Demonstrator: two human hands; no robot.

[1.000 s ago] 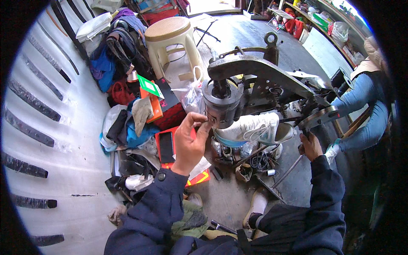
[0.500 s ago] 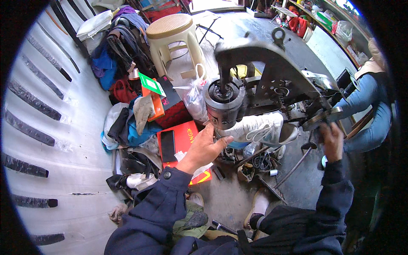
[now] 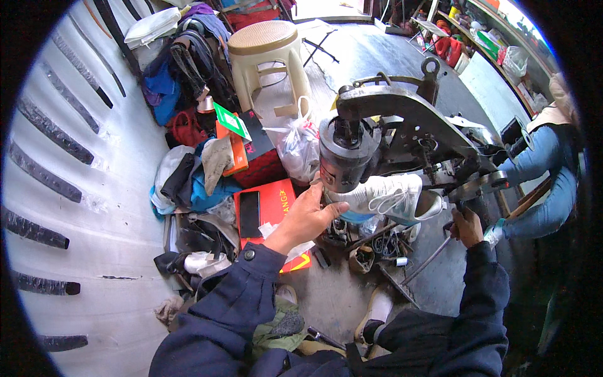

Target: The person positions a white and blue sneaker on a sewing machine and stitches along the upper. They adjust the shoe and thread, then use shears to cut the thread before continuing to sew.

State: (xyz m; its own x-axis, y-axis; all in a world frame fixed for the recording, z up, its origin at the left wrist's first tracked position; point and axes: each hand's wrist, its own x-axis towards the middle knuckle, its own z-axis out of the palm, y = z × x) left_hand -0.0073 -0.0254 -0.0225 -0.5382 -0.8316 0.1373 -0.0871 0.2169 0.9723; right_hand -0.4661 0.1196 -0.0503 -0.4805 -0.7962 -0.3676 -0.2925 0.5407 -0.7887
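A black iron sewing machine (image 3: 405, 110) stands before me, its round metal cylinder (image 3: 344, 160) hanging over a white lace-up sneaker (image 3: 389, 191) with a pale blue band at its sole. My left hand (image 3: 306, 217) grips the sneaker's toe just below the cylinder, thumb toward me, fingertips partly hidden. My right hand (image 3: 467, 227) is closed on the handle of the machine's crank wheel (image 3: 471, 188) at the right, beside the sneaker's heel end.
A red box (image 3: 279, 201) holds a dark phone (image 3: 250, 213). A plastic stool (image 3: 262, 41), white bag (image 3: 295, 151) and clothing heap (image 3: 179, 182) lie beyond. Cables (image 3: 383, 242) lie under the machine. A person in jeans (image 3: 546, 169) sits at right, near shelving (image 3: 490, 38).
My left hand has turned from a pinch beside the cylinder to a grip on the sneaker's toe. My right hand rose, then came down again with the crank.
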